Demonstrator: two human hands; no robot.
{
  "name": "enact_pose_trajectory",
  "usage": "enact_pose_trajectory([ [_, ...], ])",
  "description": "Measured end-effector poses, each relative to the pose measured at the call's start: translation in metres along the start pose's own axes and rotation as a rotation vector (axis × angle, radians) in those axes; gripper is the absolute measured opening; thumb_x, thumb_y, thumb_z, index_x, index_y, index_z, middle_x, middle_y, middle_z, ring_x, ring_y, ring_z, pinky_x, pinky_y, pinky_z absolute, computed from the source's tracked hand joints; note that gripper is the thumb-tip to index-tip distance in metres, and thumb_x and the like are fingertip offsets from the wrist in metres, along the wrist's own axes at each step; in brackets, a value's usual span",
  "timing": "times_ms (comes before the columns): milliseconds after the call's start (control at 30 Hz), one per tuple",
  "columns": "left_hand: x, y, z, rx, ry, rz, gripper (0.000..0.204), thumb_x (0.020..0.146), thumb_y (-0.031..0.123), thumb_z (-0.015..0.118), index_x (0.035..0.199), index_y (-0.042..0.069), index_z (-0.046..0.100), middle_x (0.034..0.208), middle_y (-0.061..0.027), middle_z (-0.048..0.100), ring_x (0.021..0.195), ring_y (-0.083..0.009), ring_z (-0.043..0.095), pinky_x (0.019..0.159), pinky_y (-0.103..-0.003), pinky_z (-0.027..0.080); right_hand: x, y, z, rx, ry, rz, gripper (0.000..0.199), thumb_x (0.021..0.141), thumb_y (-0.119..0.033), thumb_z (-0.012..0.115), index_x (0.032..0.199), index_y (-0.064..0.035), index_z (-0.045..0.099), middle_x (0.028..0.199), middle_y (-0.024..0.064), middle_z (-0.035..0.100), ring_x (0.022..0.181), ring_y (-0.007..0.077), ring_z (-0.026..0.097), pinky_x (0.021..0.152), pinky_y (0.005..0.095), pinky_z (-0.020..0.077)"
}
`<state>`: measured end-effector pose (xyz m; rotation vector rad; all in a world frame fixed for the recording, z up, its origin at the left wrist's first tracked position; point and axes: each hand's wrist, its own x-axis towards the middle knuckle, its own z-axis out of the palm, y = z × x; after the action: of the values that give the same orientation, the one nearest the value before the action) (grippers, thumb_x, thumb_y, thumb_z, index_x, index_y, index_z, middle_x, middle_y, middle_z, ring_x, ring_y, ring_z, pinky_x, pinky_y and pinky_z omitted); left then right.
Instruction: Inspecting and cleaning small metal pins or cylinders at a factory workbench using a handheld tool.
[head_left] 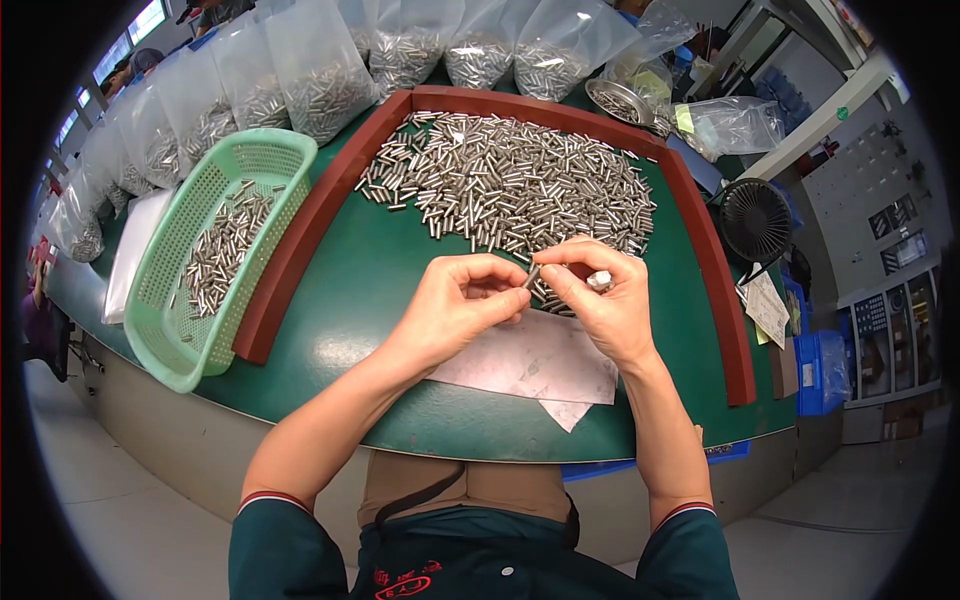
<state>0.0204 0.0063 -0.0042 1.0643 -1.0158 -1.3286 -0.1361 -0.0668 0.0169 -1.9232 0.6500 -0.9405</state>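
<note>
My left hand [455, 305] and my right hand [600, 295] meet over the green table [360, 290]. Together they pinch one small metal pin [532, 275] between the fingertips. The right hand also seems to hold a small silvery piece [599, 282] against its palm. Just behind the hands lies a large heap of loose metal pins [520, 180], inside a red-brown raised border [300, 225]. Under my wrists lies a sheet of white paper [535, 365].
A green plastic basket [205, 250] with several pins stands left of the border. Clear bags of pins [320, 85] line the far edge. A small black fan [755, 220] and a metal dish [620, 100] stand at the right.
</note>
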Motion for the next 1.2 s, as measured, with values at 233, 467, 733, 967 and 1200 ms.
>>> enact_pose_trajectory([
  [233, -0.0004, 0.0012, 0.0005, 0.01, -0.003, -0.014, 0.015, 0.078, 0.006, 0.06, 0.09, -0.003, 0.058, 0.077, -0.007, 0.061, 0.07, -0.0113, 0.059, 0.067, -0.024, 0.049, 0.0006, 0.0007, -0.0005, 0.011, -0.015, -0.006, 0.012, 0.075, 0.0, 0.06, 0.086, 0.0002, 0.064, 0.077, 0.0027, 0.057, 0.063, 0.0046, 0.048, 0.054, 0.0162, 0.0367],
  [467, -0.0001, -0.0001, 0.0, 0.005, -0.005, -0.009, 0.014, 0.079, 0.006, 0.059, 0.09, -0.003, 0.058, 0.077, -0.007, 0.061, 0.07, -0.0111, 0.058, 0.067, -0.024, 0.049, 0.0009, -0.001, -0.0001, 0.007, -0.004, 0.031, 0.01, 0.073, -0.003, 0.061, 0.082, -0.0019, 0.065, 0.075, 0.0037, 0.061, 0.066, 0.0083, 0.053, 0.055, 0.0204, 0.0391],
  [733, -0.0003, -0.0003, -0.0001, 0.012, -0.005, -0.01, 0.014, 0.079, 0.006, 0.059, 0.09, -0.003, 0.058, 0.077, -0.0074, 0.061, 0.069, -0.0108, 0.058, 0.066, -0.023, 0.049, 0.0012, -0.0001, -0.0014, -0.006, -0.036, 0.013, 0.012, 0.075, 0.001, 0.06, 0.086, -0.0007, 0.065, 0.075, 0.0019, 0.057, 0.063, 0.0041, 0.048, 0.053, 0.0162, 0.0356],
  [967, -0.0004, 0.0006, 0.0001, -0.083, -0.02, -0.061, 0.014, 0.08, 0.007, 0.059, 0.091, -0.002, 0.058, 0.077, -0.0078, 0.061, 0.069, -0.0112, 0.058, 0.067, -0.023, 0.049, 0.0004, 0.0027, -0.0013, 0.037, -0.004, 0.05, 0.011, 0.075, 0.0, 0.061, 0.086, -0.0006, 0.065, 0.075, 0.0013, 0.058, 0.062, 0.0033, 0.048, 0.053, 0.0163, 0.0366],
  [1200, 0.0014, 0.0011, -0.0046, -0.221, -0.111, -0.173, 0.021, 0.084, 0.014, 0.055, 0.098, -0.001, 0.054, 0.083, -0.0111, 0.062, 0.072, -0.0132, 0.06, 0.068, -0.024, 0.049, 0.0003, 0.0024, 0.0002, 0.095, 0.029, 0.165, 0.01, 0.075, -0.003, 0.06, 0.083, 0.0004, 0.064, 0.074, 0.001, 0.06, 0.062, 0.0032, 0.05, 0.053, 0.0168, 0.0391],
])
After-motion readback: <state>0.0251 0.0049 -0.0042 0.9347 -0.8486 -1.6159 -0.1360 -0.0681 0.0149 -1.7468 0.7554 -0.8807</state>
